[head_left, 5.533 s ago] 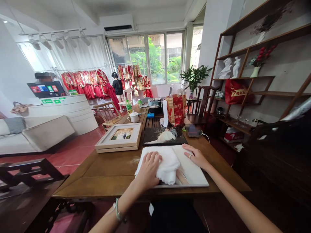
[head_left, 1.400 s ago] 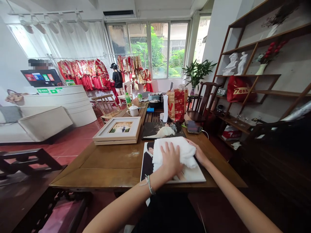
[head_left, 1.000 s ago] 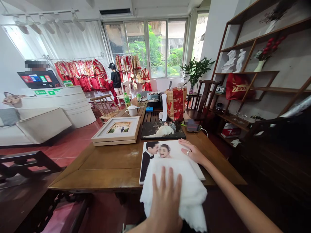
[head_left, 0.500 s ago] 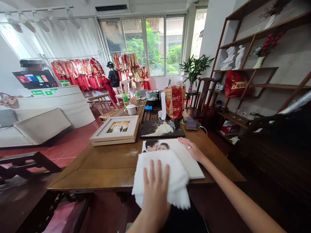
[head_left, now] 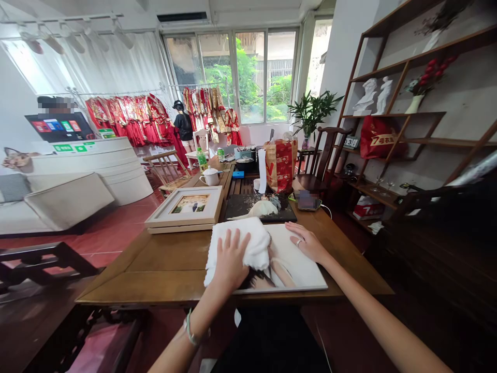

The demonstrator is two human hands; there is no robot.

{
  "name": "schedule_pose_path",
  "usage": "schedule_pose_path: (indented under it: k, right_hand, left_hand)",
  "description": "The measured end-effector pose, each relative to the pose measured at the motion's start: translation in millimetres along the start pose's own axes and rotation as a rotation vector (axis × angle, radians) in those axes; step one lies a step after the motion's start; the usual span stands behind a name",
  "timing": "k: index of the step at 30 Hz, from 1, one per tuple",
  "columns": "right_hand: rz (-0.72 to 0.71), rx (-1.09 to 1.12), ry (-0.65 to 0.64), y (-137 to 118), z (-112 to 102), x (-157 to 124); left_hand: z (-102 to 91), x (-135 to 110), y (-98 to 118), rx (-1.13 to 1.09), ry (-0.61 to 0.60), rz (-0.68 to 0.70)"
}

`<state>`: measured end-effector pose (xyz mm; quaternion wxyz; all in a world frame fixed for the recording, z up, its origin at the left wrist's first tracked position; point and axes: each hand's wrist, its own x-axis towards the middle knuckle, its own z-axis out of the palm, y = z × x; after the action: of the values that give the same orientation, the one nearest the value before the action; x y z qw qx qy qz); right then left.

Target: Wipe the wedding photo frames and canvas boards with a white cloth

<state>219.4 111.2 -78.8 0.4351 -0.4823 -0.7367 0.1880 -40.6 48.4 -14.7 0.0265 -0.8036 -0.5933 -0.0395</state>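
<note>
A large white photo print [head_left: 298,264] lies flat at the near edge of the wooden table [head_left: 171,267]. My left hand [head_left: 229,259] presses a white cloth [head_left: 248,241] onto the print's upper left part, fingers spread flat over it. On the print's right side rests my right hand [head_left: 305,241], fingers stretched out flat, a ring on one finger. The cloth hides most of the picture on the print.
Beyond the print lie a dark photo panel [head_left: 260,208] and a stack of framed photos [head_left: 186,207]. A phone [head_left: 308,200], a red bag [head_left: 280,165] and a teapot [head_left: 210,176] stand farther back. A shelf unit [head_left: 407,129] fills the right wall. A person [head_left: 183,127] stands by red garments.
My left hand has slid the cloth from the print's near edge up and left across the picture. My right hand has stayed on the print's right side.
</note>
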Motion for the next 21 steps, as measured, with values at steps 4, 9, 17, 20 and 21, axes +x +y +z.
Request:
schedule_pose_path:
  k: [4,9,17,20,21]
  right_hand:
    - [0.004,-0.015,0.008,-1.3,0.6,-0.1]
    - [-0.006,-0.019,0.004,-0.1,1.6,-0.3]
    - [-0.024,-0.023,-0.002,2.3,0.1,-1.0]
    - [-0.02,-0.035,-0.011,2.0,-0.7,-0.8]
    - [-0.02,-0.038,-0.014,1.9,-0.7,-0.7]
  left_hand:
    - [3.0,-57.2,15.4,-0.024,-0.054,0.026]
    - [-4.5,-96.9,17.5,-0.101,-0.148,0.144]
    - [-8.9,-1.7,3.9,-0.114,-0.064,0.116]
    - [-4.8,12.3,7.7,-0.093,-0.034,0.087]
    - [-3.2,8.1,10.2,-0.094,-0.039,0.093]
